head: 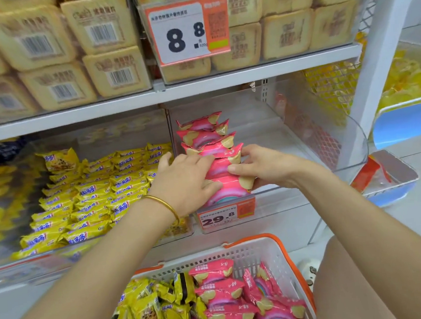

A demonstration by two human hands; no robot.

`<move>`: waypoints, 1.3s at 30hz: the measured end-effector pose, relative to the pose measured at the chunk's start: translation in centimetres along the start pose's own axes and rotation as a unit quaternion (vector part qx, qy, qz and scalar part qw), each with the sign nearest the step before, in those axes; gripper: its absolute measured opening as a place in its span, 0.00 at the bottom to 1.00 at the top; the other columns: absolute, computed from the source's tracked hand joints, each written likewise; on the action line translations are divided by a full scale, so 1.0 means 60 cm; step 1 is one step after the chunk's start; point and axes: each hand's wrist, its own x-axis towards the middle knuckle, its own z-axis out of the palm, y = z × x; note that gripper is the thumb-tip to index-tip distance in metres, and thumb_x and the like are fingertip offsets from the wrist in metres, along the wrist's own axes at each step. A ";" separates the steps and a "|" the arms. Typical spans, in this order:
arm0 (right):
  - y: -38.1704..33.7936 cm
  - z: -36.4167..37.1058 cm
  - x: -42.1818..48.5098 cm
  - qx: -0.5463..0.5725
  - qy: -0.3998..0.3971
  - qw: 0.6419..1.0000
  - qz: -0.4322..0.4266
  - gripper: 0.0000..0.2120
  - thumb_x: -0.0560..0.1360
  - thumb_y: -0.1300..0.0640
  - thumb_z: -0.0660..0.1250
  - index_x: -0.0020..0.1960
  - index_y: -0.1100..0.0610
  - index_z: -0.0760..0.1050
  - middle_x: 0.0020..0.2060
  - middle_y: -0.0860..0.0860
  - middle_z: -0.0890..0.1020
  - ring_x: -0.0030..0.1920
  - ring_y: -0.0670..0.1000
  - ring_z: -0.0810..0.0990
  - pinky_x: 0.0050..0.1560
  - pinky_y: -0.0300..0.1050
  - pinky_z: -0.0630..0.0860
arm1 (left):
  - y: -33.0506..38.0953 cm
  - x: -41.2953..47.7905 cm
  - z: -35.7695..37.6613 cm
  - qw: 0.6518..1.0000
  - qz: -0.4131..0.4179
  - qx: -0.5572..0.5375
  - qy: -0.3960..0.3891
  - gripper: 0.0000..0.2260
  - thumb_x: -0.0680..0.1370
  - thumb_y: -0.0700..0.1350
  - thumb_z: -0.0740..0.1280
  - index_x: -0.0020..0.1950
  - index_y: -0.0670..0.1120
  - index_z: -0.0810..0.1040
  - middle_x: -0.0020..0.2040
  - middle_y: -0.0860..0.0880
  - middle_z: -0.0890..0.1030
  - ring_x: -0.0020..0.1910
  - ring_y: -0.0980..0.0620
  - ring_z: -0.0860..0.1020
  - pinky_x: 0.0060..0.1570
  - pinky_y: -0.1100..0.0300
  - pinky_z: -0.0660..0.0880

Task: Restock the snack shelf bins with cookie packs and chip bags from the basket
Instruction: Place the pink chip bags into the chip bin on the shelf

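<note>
Bags: pink glossy chip bags [209, 144], potato-slice print, overlapping in a row at the left of the clear plastic shelf bin [303, 130]; more in the white mesh basket [261, 253].
Left hand: left hand [188, 176] palm down, fingers straight on the row, no grip.
Right hand: right hand [263, 166] grip pinching the front bags.

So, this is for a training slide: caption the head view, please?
Restocking: left hand rests on, right hand pinches, pink chip bags in the clear shelf bin above the basket.
</note>
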 end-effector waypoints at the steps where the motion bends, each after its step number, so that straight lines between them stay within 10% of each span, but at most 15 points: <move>1: 0.000 -0.002 -0.001 0.008 -0.012 1.000 0.004 0.10 0.78 0.59 0.64 0.55 0.65 0.71 0.34 0.57 0.76 0.33 0.51 0.75 0.39 0.46 0.77 | 0.000 -0.003 0.005 1.000 0.004 0.020 0.004 0.27 0.79 0.62 0.53 0.75 0.53 0.56 0.71 0.51 0.66 0.70 0.49 0.63 0.71 0.46 0.51; 4: -0.003 -0.002 -0.013 -0.005 -0.015 0.999 0.028 0.13 0.77 0.55 0.65 0.58 0.62 0.70 0.42 0.59 0.78 0.42 0.55 0.77 0.51 0.55 0.77 | 0.002 -0.009 0.011 1.000 -0.001 0.027 0.017 0.27 0.79 0.61 0.52 0.75 0.51 0.57 0.71 0.51 0.65 0.70 0.49 0.63 0.71 0.47 0.52; 8: -0.014 -0.001 -0.056 -0.201 0.173 0.964 -0.016 0.32 0.75 0.49 0.67 0.71 0.63 0.60 0.62 0.59 0.75 0.57 0.55 0.77 0.56 0.46 0.71 | 0.013 -0.036 0.009 0.986 0.025 -0.006 0.168 0.22 0.75 0.56 0.55 0.63 0.46 0.75 0.61 0.46 0.77 0.61 0.44 0.73 0.62 0.47 0.63; 13: 0.012 0.033 -0.157 -0.211 0.257 0.933 -0.138 0.09 0.75 0.61 0.66 0.56 0.58 0.75 0.44 0.51 0.79 0.43 0.50 0.78 0.48 0.44 0.74 | 0.050 -0.121 0.055 0.928 0.107 -0.080 0.348 0.10 0.74 0.42 0.65 0.53 0.44 0.80 0.54 0.48 0.80 0.52 0.47 0.75 0.51 0.52 0.65; 17: 0.101 0.111 -0.124 -0.375 0.021 0.926 -0.036 0.10 0.77 0.61 0.63 0.57 0.59 0.77 0.49 0.54 0.81 0.53 0.53 0.78 0.48 0.39 0.69 | 0.065 -0.163 0.157 0.963 0.157 -0.075 0.207 0.10 0.74 0.43 0.62 0.52 0.45 0.80 0.53 0.49 0.80 0.49 0.45 0.77 0.47 0.52 0.65; 23: 0.294 0.204 -0.022 -0.558 -0.276 0.770 0.140 0.17 0.75 0.56 0.68 0.61 0.62 0.75 0.54 0.57 0.79 0.55 0.57 0.77 0.55 0.47 0.73 | 0.072 -0.173 0.253 0.988 0.128 -0.077 0.038 0.13 0.73 0.46 0.56 0.46 0.46 0.79 0.47 0.49 0.81 0.45 0.44 0.78 0.43 0.51 0.71; 30: 0.405 0.231 -0.016 -0.588 -0.302 0.721 0.208 0.35 0.70 0.52 0.74 0.71 0.61 0.64 0.65 0.55 0.73 0.63 0.58 0.74 0.63 0.52 0.73 | 0.075 -0.170 0.273 0.988 0.113 -0.101 -0.007 0.15 0.71 0.48 0.54 0.43 0.47 0.80 0.41 0.50 0.80 0.41 0.45 0.78 0.38 0.53 0.74; 36: 0.321 0.171 0.003 -0.562 -0.185 0.799 0.107 0.08 0.74 0.64 0.62 0.37 0.55 0.73 0.46 0.56 0.79 0.48 0.56 0.77 0.44 0.43 0.70 | 0.086 -0.168 0.291 0.981 0.093 -0.159 -0.068 0.17 0.79 0.52 0.60 0.67 0.50 0.70 0.65 0.51 0.72 0.66 0.49 0.68 0.64 0.53 0.65; 39: 0.313 0.145 -0.006 -0.531 -0.164 0.825 0.100 0.02 0.75 0.61 0.64 0.43 0.56 0.75 0.51 0.56 0.80 0.53 0.57 0.77 0.49 0.46 0.73 | 0.092 -0.161 0.299 0.972 0.074 -0.194 -0.107 0.23 0.78 0.54 0.62 0.71 0.49 0.65 0.69 0.50 0.68 0.68 0.50 0.64 0.68 0.55 0.61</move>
